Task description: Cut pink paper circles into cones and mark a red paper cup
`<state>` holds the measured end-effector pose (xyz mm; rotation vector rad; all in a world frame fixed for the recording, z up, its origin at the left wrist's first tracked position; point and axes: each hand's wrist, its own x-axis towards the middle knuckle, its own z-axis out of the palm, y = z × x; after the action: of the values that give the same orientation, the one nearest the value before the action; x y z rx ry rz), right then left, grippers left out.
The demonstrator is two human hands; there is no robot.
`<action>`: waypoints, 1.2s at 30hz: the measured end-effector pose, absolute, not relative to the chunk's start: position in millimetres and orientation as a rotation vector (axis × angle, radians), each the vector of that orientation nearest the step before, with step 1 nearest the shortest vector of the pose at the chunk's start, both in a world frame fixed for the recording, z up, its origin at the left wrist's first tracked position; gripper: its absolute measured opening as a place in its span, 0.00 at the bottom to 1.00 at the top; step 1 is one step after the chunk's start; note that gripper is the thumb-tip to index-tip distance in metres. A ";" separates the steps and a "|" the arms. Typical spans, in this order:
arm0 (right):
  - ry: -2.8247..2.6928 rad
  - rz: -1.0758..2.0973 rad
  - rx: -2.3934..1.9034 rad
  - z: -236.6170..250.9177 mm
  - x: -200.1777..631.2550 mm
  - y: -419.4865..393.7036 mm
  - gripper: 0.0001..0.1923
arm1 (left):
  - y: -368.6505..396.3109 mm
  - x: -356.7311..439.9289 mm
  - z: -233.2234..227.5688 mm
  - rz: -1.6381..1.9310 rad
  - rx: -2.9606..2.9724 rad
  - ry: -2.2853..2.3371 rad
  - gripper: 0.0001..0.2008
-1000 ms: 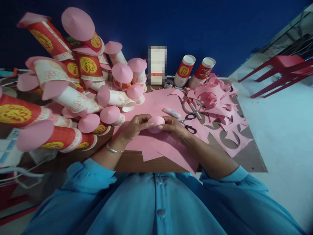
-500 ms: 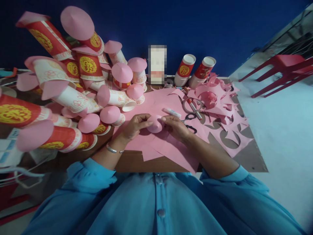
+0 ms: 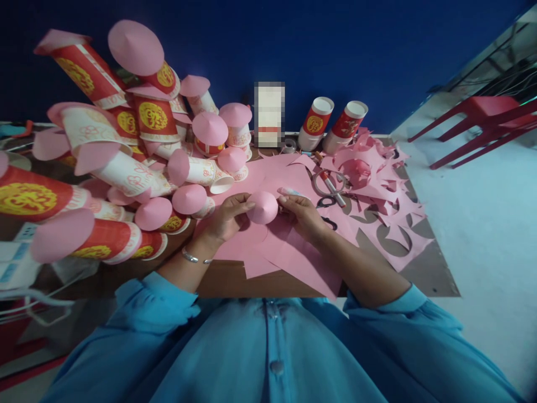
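Note:
A small pink paper cone (image 3: pixel 263 208) is held above the pink sheets, its tip facing up toward me. My left hand (image 3: pixel 229 218) pinches its left edge between thumb and fingers. At the right edge my right hand (image 3: pixel 302 214) is closed in a pinch, with the fingertips partly hidden by the cone. A glue stick (image 3: pixel 297 192) lies just beyond my right hand. Dark-handled scissors (image 3: pixel 327 202) rest to the right of it, partly covered by that hand. Pink paper (image 3: pixel 268 173) lies spread under both hands.
Many paper cups with pink cone tops (image 3: pixel 155 115) are heaped on the left. Two cup stacks (image 3: pixel 316 123) stand at the back near a tape roll (image 3: pixel 288 146). Cut pink scraps (image 3: pixel 369 168) and a red-and-white marker (image 3: pixel 332 189) lie right. A red stool (image 3: pixel 490 112) stands beyond.
The cone has shifted slightly left and up and shows more of its round face. My right fingers have moved from over its top edge to its right edge. The view has tilted slightly.

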<state>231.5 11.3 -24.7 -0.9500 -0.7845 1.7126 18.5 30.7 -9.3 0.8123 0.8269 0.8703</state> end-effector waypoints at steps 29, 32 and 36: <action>-0.884 1.719 -0.941 -23.1 233.6 7.9 0.19 | 31.4 20.4 -9.3 0.872 0.781 0.799 0.18; -0.907 1.682 -0.935 -22.8 233.3 7.4 0.19 | 30.6 20.1 -8.7 0.858 0.789 0.788 0.18; -0.857 1.709 -0.912 -25.7 233.0 9.0 0.19 | 30.7 19.6 -8.6 0.842 0.789 0.796 0.19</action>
<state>233.0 9.0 -25.7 -0.9120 -0.8574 1.7093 19.6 30.7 -8.6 0.7886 0.7957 0.8417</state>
